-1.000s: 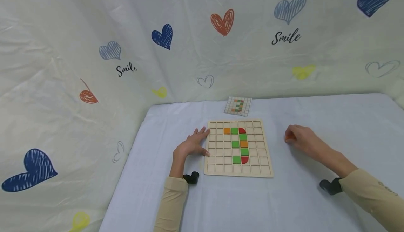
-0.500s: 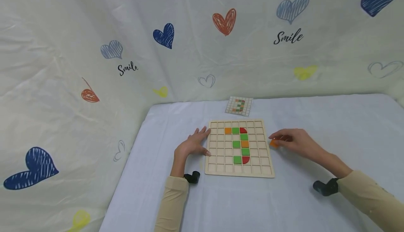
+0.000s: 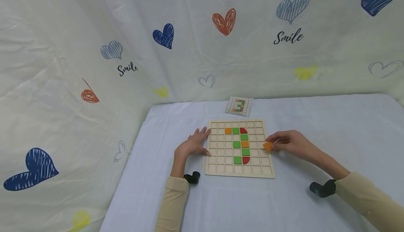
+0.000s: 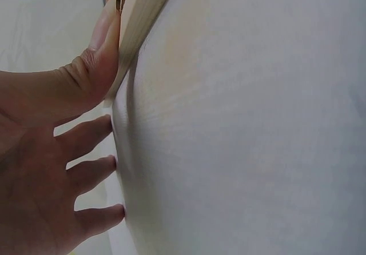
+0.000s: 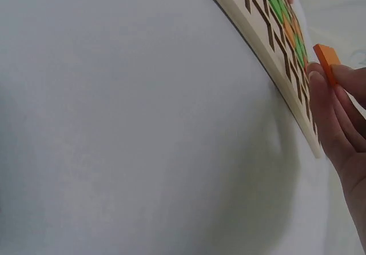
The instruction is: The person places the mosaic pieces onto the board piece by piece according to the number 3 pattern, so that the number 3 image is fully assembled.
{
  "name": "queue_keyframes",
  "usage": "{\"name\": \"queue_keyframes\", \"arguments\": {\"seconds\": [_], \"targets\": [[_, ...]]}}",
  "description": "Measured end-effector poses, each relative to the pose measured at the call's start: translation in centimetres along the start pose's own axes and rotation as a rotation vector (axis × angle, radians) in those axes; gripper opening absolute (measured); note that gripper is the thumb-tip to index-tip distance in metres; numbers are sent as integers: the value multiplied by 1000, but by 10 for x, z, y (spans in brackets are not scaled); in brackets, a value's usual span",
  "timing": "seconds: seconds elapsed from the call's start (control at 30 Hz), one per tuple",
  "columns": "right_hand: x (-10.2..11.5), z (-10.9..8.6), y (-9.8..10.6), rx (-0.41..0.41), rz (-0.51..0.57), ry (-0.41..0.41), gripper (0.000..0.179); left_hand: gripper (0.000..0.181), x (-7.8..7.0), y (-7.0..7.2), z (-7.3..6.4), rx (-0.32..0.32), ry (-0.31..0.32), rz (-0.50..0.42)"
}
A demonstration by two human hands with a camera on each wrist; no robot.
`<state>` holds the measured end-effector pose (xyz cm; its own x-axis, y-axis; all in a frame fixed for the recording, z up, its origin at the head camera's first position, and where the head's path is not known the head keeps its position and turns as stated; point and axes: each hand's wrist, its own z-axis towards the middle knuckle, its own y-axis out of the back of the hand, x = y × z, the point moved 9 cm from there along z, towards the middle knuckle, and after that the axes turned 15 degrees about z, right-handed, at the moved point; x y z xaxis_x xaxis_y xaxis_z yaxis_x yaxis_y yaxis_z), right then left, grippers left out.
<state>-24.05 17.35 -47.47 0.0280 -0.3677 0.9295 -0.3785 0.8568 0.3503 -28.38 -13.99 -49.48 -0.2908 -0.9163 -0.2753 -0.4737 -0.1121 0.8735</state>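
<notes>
A wooden grid board (image 3: 221,170) lies on the white cloth, with green tiles (image 3: 246,151), orange tiles (image 3: 228,130) and rounded red tiles (image 3: 246,160) set in some of its cells. My left hand (image 3: 191,145) rests at the board's left edge, fingers spread, its thumb (image 4: 102,49) on the rim in the left wrist view. An orange square tile (image 3: 267,146) is pinched between the thumb and fingers of my right hand (image 3: 293,143), over the board's right edge. In the right wrist view this orange tile (image 5: 327,58) is tilted and raised above the board.
A small printed card (image 3: 239,106) with a coloured grid pattern lies behind the board. The white tablecloth (image 3: 341,127) ends at a backdrop (image 3: 183,60) printed with hearts. Black wrist cameras (image 3: 322,188) stick out near the sleeves.
My right hand has come leftward from the cloth to the board's right edge, bringing the orange tile into sight and along with it. My left hand stays in place.
</notes>
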Motion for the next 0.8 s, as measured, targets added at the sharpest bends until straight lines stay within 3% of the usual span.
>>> {"name": "queue_keyframes", "arguments": {"seconds": [0.37,0.8], "targets": [[0,2,-17,49,100,-78,42,101,0,0,-2,0,2,0],[12,15,-42,55,71,-15,30,100,0,-1,0,4,-5,4]]}}
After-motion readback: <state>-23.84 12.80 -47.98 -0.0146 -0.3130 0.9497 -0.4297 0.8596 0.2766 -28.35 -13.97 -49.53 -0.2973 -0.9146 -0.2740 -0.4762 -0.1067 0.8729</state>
